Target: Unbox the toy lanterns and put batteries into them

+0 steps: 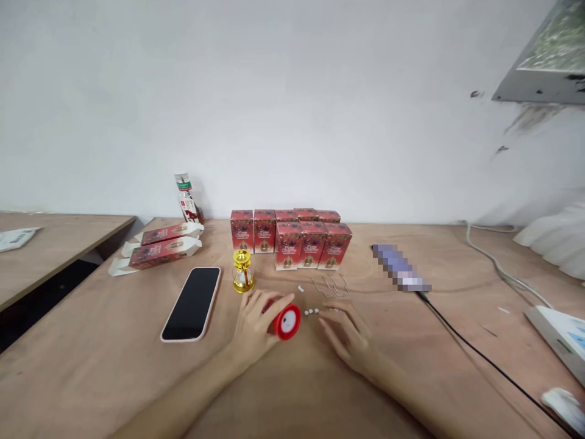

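My left hand (254,326) is closed around a small red cylinder with a white end face (287,321), lying on its side on the wooden table (292,390). My right hand (348,337) rests flat beside it, fingers stretched towards a few tiny white pieces (311,312). A small gold lantern (242,272) stands just behind my left hand. Thin metal wire hooks (329,284) lie behind my right hand.
Several red printed boxes (292,238) stand in rows at the back. Flattened red cartons (159,245) and a bottle (187,199) sit at the back left. A black phone (192,303) lies to the left. A black cable (475,353) crosses the right side near a white box (560,335).
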Available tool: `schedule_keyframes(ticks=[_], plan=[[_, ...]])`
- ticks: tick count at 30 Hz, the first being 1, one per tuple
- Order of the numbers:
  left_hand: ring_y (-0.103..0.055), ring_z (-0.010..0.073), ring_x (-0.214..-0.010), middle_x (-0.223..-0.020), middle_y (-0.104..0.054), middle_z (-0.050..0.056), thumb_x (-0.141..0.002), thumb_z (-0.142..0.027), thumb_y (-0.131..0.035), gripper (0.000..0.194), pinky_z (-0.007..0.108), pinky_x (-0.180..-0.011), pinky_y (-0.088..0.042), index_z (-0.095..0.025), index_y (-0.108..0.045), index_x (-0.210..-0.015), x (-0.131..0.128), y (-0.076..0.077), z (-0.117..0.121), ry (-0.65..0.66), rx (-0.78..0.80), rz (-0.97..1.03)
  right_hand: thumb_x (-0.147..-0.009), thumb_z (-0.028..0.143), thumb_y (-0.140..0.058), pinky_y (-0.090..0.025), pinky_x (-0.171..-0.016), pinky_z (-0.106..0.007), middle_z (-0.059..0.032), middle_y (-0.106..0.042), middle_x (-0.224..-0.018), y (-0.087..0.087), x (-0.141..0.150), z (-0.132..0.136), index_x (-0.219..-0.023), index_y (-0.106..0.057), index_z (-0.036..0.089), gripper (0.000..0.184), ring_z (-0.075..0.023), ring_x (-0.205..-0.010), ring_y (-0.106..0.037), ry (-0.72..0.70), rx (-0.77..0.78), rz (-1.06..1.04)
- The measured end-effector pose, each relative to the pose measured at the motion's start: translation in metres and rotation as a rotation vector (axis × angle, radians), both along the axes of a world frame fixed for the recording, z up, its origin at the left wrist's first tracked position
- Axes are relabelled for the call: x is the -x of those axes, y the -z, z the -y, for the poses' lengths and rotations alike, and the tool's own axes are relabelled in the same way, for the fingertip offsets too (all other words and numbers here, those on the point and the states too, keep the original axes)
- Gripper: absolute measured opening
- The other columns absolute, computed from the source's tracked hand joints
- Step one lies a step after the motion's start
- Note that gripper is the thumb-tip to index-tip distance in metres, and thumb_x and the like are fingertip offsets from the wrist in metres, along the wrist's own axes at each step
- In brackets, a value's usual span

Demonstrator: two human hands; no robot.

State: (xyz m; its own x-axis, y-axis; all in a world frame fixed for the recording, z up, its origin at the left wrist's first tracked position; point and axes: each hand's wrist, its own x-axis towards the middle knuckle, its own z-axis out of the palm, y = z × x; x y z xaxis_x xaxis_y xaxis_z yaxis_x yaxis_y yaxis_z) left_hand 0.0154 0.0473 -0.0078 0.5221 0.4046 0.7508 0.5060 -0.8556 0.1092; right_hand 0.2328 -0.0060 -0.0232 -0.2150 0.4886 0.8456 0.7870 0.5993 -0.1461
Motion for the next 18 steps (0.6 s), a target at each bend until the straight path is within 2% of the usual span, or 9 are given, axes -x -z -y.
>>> schedule_keyframes(ticks=[3,8,12,15,18], plan=[[-0.062,0.0209,-0.083,-0.096,-0.069,0.007,-0.08,-0.018,-0.054,0.039,0.034,-0.075,-0.037,-0.018,-0.05,-0.118,-0.008,0.003,-0.008,-0.022,0.062,0.014,-0.086,0.016,-0.055,-0.05,-0.068,-0.033,-0.0066,-0.065,-0.087,-0.006,0.022,-0.01,-0.096,-0.06,0.023,0.013,-0.0183,-0.078,-0.063,-0.05,-0.076,-0.048],[-0.062,0.0218,-0.088,-0.097,-0.07,0.008,-0.081,-0.019,-0.054,0.016,0.036,-0.077,-0.037,-0.019,-0.055,-0.096,-0.012,0.003,-0.012,-0.034,0.065,0.012,-0.087,0.017,-0.055,-0.048,-0.068,-0.033,-0.0047,-0.067,-0.084,-0.008,0.035,-0.025,-0.091,-0.063,0.024,0.012,-0.0176,-0.076,-0.061,-0.121,-0.046,-0.078],[-0.062,0.0217,-0.088,-0.099,-0.069,0.007,-0.078,-0.014,-0.057,0.021,0.036,-0.078,-0.036,-0.019,-0.056,-0.098,-0.012,0.002,-0.011,-0.047,0.033,-0.019,-0.088,0.012,-0.051,-0.047,-0.064,-0.03,-0.004,-0.066,-0.078,-0.009,0.033,-0.027,-0.092,-0.061,0.022,0.014,-0.0165,-0.071,-0.059,-0.162,-0.015,-0.109],[-0.062,0.0219,-0.088,-0.099,-0.069,0.007,-0.076,-0.013,-0.06,0.022,0.036,-0.078,-0.036,-0.019,-0.057,-0.097,-0.013,0.002,-0.01,-0.073,0.066,-0.037,-0.091,0.012,-0.046,-0.045,-0.063,-0.03,-0.0047,-0.065,-0.076,-0.006,0.034,-0.026,-0.087,-0.059,0.021,0.016,-0.0167,-0.07,-0.058,-0.133,0.001,-0.066],[-0.062,0.0222,-0.086,-0.098,-0.07,0.006,-0.076,-0.017,-0.061,0.02,0.036,-0.076,-0.036,-0.019,-0.058,-0.096,-0.013,0.001,-0.011,-0.091,0.095,-0.05,-0.094,0.018,-0.039,-0.045,-0.065,-0.031,-0.0059,-0.064,-0.076,-0.002,0.033,-0.028,-0.085,-0.057,0.02,0.02,-0.0173,-0.071,-0.059,-0.062,0.087,-0.066]])
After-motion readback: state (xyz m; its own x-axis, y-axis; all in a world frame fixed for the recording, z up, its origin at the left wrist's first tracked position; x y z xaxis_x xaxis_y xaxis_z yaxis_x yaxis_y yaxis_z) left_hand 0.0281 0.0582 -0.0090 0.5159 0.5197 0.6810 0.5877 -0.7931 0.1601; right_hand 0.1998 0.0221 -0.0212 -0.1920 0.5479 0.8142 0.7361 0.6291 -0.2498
